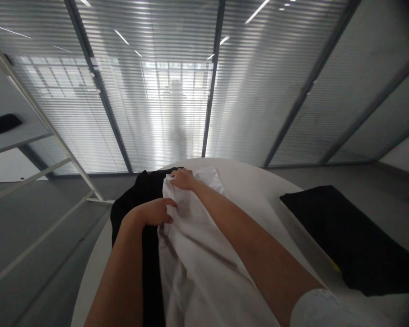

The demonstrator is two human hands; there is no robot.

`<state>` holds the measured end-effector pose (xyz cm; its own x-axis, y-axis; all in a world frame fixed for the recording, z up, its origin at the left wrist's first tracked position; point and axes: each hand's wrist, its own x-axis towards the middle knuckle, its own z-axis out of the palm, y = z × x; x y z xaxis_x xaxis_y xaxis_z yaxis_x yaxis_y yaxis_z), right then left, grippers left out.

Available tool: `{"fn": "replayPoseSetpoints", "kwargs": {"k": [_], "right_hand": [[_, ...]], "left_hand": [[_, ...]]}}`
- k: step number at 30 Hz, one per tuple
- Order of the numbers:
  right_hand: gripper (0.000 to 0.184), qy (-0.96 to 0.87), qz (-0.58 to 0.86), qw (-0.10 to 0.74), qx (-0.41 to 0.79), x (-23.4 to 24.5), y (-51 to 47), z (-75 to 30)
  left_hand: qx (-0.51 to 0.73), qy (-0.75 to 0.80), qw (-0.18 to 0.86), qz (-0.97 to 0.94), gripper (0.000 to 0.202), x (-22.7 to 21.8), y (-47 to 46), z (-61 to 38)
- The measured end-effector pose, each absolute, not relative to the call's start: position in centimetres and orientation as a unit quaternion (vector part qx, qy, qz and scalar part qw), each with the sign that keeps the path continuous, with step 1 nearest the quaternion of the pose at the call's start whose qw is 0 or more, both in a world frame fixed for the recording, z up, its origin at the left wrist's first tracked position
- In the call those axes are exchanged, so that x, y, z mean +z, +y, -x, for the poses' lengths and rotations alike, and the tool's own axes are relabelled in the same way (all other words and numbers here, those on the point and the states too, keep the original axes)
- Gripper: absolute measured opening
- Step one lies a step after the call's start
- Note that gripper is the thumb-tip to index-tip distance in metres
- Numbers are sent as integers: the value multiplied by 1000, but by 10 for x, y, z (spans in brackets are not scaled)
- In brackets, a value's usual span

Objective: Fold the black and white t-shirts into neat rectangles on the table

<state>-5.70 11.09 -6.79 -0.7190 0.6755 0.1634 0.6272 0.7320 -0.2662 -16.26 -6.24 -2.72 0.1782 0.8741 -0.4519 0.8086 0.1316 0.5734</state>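
White cloth (201, 229) is laid right of blk garment (131, 195); edge is pinched by R hand (183, 178) nr garment's far end, touched by L hand (155, 211) (fingers part-hidden, grip can't be told); edge-straightening seems under way; even tension's prob. needed next.

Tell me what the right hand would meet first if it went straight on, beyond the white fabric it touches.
Most likely the black fabric: the right hand points leftward over the edge of the white fabric, and the black fabric shows just past it. Depth is unclear from this single view.
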Motion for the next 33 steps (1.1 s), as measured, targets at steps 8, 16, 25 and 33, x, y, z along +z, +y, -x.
{"fn": "replayPoseSetpoints", "kwargs": {"k": [8,16,25,33], "right_hand": [[30,-865,450,203,92,-68,121,58],[37,-901,392,185,13,-91,102,67],[48,-880,454,141,-22,-91,134,11],[56,-843,520,138,-22,-102,140,-44]], "left_hand": [[111,631,338,-689,69,-24,-59,159],[66,661,321,-675,73,-35,-57,166],[55,682,316,-657,84,-35,-56,163],[3,767,210,-606,72,-51,-45,145]]}}
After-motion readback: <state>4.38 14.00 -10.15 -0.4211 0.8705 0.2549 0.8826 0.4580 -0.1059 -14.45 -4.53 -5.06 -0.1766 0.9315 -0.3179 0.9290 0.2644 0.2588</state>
